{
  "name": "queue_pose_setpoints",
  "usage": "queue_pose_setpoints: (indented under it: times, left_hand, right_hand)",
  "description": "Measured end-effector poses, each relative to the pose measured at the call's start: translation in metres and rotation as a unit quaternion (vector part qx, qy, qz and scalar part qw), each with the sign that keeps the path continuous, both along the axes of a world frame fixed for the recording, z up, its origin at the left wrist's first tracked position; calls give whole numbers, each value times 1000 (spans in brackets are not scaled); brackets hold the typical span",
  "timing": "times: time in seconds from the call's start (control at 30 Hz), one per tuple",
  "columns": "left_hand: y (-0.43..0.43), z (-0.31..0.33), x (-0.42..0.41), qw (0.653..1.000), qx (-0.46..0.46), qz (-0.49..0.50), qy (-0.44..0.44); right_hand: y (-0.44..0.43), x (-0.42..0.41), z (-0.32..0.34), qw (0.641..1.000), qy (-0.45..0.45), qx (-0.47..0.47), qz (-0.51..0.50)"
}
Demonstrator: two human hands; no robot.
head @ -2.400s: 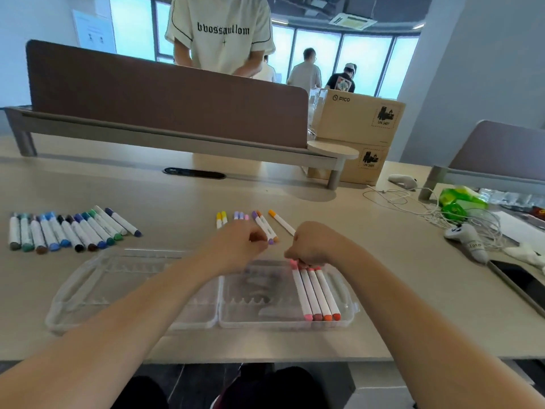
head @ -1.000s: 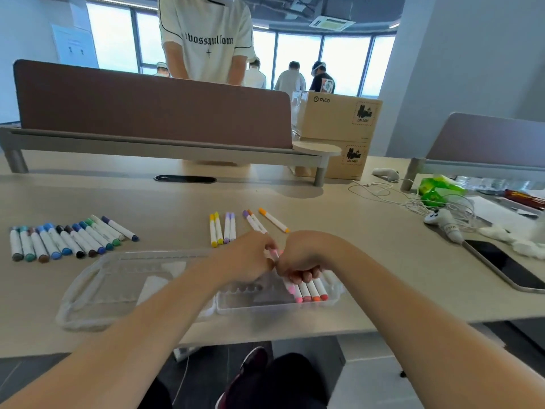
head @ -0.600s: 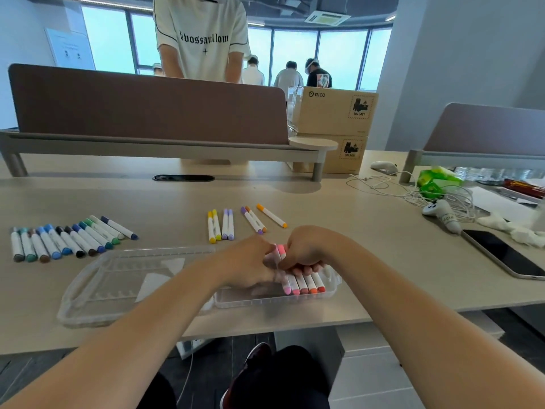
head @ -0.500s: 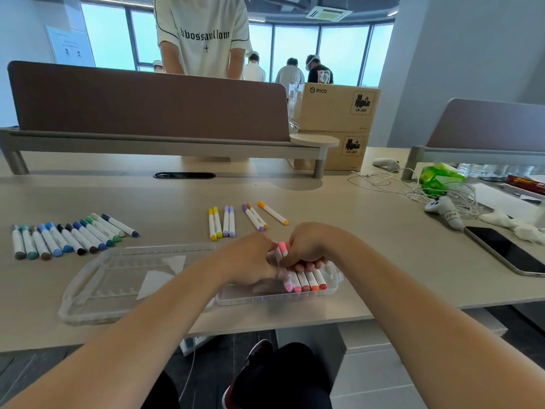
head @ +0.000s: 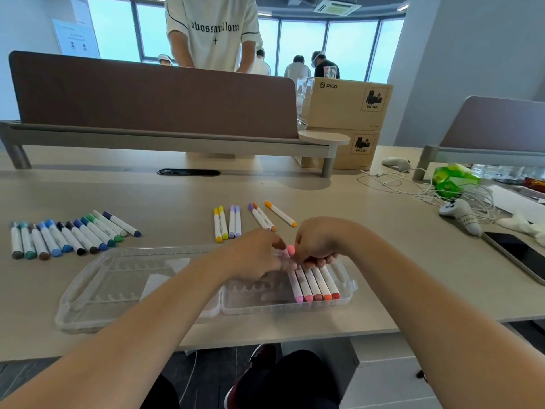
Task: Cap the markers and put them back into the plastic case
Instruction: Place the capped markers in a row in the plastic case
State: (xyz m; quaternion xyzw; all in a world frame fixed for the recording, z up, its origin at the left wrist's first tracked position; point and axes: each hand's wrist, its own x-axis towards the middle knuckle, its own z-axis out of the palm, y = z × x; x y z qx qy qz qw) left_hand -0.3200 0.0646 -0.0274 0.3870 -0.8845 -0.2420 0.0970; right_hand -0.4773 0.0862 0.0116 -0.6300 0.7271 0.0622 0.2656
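Both hands meet over the right half of the plastic case [head: 97, 278], which lies open flat along the near edge of the surface [head: 177, 196]. The left hand [head: 255, 256] has curled fingers pinching a pink marker [head: 291, 250]. The right hand [head: 317, 242] is curled round the same marker from the other side. Its pink cap end pokes up between the two hands; exact finger contact is blurred.

Five capped markers [head: 315, 283] lie side by side in the case's right half, touching each other, with pink-to-red caps toward the near edge. The far ends are hidden under the right hand. The left half of the case holds no markers.

A loose row of blue, green and brown markers [head: 70, 236] lies toward the left edge, beyond the case. A yellow, purple and orange group [head: 236, 221] lies mid-surface, just beyond the hands.

At the right edge: a phone [head: 522, 255], a white controller [head: 461, 215] and tangled cables [head: 413, 187]. Cardboard boxes [head: 345, 104] are stacked at the far side.
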Motion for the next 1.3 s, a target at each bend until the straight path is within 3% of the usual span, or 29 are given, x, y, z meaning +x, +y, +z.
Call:
queue_pose_setpoints:
  times: [0.2, 0.43, 0.57, 0.9, 1.1, 1.3]
  left_hand:
    - [-38, 15, 17, 981, -25, 143, 126]
    - [-80, 21, 34, 960, 58, 216, 170]
    - [-91, 16, 37, 955, 57, 234, 174]
    - [-93, 8, 47, 956, 37, 240, 163]
    - [-74, 9, 46, 962, 4, 241, 126]
    - [-29, 3, 36, 988, -17, 150, 34]
  right_hand:
    - [-48, 16, -11, 984, 61, -164, -25]
    - [-98, 41, -16, 973, 107, -199, -57]
    - [-113, 46, -18, 969, 95, -217, -65]
    - [-120, 65, -20, 974, 152, -164, -27]
    - [-95, 63, -12, 983, 42, -169, -62]
    - [-24, 50, 9, 997, 7, -69, -32]
